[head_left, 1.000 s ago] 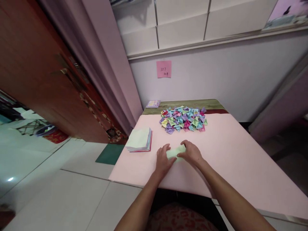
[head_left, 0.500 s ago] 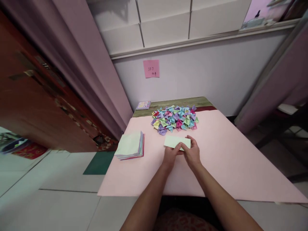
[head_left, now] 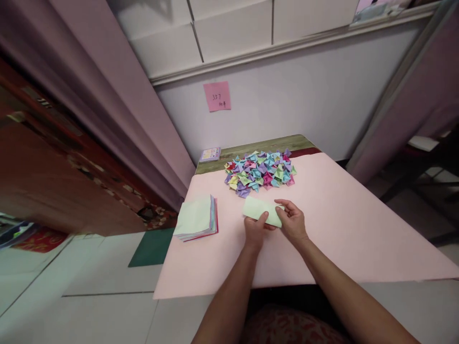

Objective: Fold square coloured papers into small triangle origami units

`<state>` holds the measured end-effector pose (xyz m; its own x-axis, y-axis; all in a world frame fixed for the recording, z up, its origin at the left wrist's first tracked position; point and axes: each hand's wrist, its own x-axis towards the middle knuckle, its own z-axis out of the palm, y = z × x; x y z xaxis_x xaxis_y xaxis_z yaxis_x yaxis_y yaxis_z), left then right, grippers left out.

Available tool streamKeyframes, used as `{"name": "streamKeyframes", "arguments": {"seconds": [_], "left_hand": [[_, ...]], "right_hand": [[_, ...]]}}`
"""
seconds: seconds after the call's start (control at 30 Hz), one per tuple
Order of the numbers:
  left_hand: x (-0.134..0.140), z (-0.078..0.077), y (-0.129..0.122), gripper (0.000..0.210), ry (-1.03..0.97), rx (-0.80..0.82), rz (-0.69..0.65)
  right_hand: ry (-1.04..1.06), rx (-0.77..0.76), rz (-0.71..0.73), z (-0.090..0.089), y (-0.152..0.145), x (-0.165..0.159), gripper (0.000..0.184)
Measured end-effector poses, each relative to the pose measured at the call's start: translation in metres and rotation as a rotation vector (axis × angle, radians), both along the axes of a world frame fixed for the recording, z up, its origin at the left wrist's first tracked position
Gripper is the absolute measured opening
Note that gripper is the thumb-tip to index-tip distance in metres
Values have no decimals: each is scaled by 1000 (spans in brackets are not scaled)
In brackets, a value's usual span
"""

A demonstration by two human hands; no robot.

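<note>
A pale green sheet of paper (head_left: 258, 208), folded into a rectangle, is held up over the pink table cover between both hands. My left hand (head_left: 255, 230) grips its lower edge, thumb on the front and fingers behind. At its right end my right hand (head_left: 292, 221) pinches it between thumb and fingers. Just beyond the paper lies a heap of small folded paper pieces (head_left: 261, 171) in purple, blue, green, yellow and pink. To the left sits a stack of square coloured paper (head_left: 195, 217) with a pale green sheet on top.
The pink cover (head_left: 344, 229) spreads over a wood-patterned table (head_left: 301, 142). A small pack of printed cards (head_left: 210, 154) lies at the back left corner. A pink note (head_left: 217, 96) is stuck on the wall. Curtains hang on both sides, and a reddish door (head_left: 53, 157) stands left.
My right thumb has slid from the paper's middle towards its right end, apart from the left thumb. The paper now tilts down to the right. The camera view has turned slightly.
</note>
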<state>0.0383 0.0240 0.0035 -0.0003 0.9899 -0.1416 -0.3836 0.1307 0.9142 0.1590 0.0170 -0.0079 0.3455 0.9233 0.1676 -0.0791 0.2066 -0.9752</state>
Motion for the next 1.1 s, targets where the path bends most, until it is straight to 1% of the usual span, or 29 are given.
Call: {"name": "streamKeyframes", "arguments": {"seconds": [0.07,0.13,0.2,0.3,0.4,0.5,0.6,0.73,0.9,1.1], "left_hand": [[-1,1,3,43,-49,-9,30],[-2,1,6,39,-98,-18,53],[-3,1,7,36,-121,-15,51],[-2,2,4,35,-121,4,20],[-1,2,0,31,-145,-1,20],[-2,2,-3,32,-160,-9,-10],[-5,0,-3,29,-126,7,-1],[-8,-1,-1,34,-101,33,12],[-8,-2,-1,34,-203,49,-8],[-8,-3,-2,31,-221,44,-29]], "right_hand": [[-35,20,88,1,-2,8,25],[-50,53,224,1,-4,16,27],[-127,97,264,1,-5,21,30],[-269,154,250,1,-6,20,29],[-365,191,220,0,-6,18,22],[-409,208,133,-2,-6,19,13],[-422,203,80,-2,-8,20,12],[-452,229,107,4,-10,18,15],[-446,289,130,10,-11,16,20],[-431,225,133,9,-12,17,23]]}}
